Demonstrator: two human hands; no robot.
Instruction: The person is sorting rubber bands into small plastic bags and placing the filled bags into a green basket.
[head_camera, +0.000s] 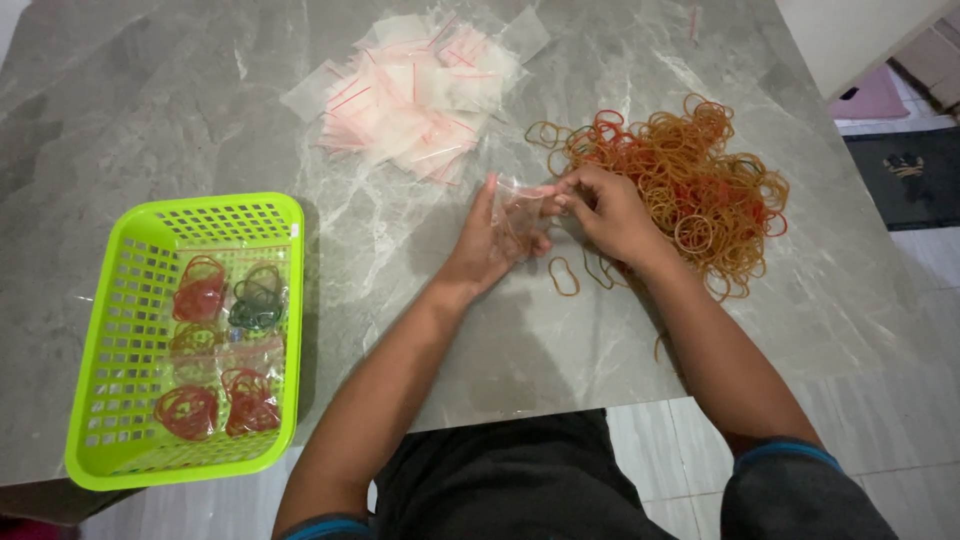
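Both hands, left hand (490, 245) and right hand (610, 212), pinch a small clear bag (520, 208) between them.

Surface (150, 110): grey stone-look slab, marbled with pale veins, smooth, a soft sheen noted. Basket (110, 300): lime-green moulded plastic, perforated walls, glossy. Packets inside it (215, 340): clear shiny film over rubber bands. Pile of small bags (415, 90): thin transparent plastic, crinkled, glossy, red strip along the mouths. Bag (515, 215) held between left hand (490, 250) and right hand (615, 215): same clear film. Rubber bands (690, 180): matt rubber, tan and red. Floor (660, 460): pale tiles, smooth.
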